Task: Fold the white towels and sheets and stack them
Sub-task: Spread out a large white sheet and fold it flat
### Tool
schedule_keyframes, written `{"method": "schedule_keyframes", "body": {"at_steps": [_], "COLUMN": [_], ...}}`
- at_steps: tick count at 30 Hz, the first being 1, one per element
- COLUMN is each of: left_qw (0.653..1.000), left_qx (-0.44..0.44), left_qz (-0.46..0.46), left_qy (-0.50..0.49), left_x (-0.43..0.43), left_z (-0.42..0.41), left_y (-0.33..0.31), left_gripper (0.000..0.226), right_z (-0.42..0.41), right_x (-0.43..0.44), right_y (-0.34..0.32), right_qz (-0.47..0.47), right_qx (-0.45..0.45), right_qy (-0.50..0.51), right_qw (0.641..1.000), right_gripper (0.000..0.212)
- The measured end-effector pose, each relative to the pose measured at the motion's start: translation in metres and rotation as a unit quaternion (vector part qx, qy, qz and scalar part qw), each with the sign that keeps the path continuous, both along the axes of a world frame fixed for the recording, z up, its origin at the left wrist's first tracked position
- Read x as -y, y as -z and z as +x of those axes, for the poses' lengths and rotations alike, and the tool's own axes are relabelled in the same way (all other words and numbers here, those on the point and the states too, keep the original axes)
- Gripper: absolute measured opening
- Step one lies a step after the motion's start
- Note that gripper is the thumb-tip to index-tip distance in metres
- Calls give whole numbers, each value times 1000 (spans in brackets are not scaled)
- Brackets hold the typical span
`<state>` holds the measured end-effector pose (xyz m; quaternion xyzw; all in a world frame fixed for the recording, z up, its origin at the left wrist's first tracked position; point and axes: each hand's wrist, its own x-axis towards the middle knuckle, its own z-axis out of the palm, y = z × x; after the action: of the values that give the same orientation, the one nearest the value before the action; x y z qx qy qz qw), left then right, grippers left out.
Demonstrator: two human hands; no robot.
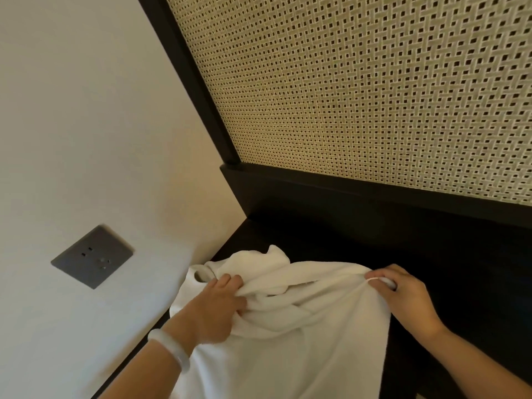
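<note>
Gripping white towel (288, 326): left hand (214, 305) bunched cloth, right hand (403, 295) pinched edge above dark surface (460, 254); advised pulling edge taut before folding.

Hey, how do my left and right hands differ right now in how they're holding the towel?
The left hand grabs a thick bunch of towel in its curled fingers; the right hand pinches just a thin edge. The left wrist wears a pale bangle; the right wrist is bare. The left hand is beside the wall; the right hand is over the dark surface. Both hold the same white towel.
</note>
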<state>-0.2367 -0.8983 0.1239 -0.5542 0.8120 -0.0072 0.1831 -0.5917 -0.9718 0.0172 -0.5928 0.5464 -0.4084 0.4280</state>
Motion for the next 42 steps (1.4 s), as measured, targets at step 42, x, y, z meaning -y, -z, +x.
{"method": "schedule_keyframes", "body": {"at_steps": [42], "left_qw": [889], "left_qx": [-83], "left_qz": [-296], "left_qy": [-340], "left_x": [-274], "left_z": [102], "left_y": [-221], "left_gripper": [16], "right_z": [222], "right_x": [45], "right_y": [-383], "right_qz": [-348], "right_qx": [-67], "right_qy": [-471], "right_qw": [808], "right_gripper": [19]}}
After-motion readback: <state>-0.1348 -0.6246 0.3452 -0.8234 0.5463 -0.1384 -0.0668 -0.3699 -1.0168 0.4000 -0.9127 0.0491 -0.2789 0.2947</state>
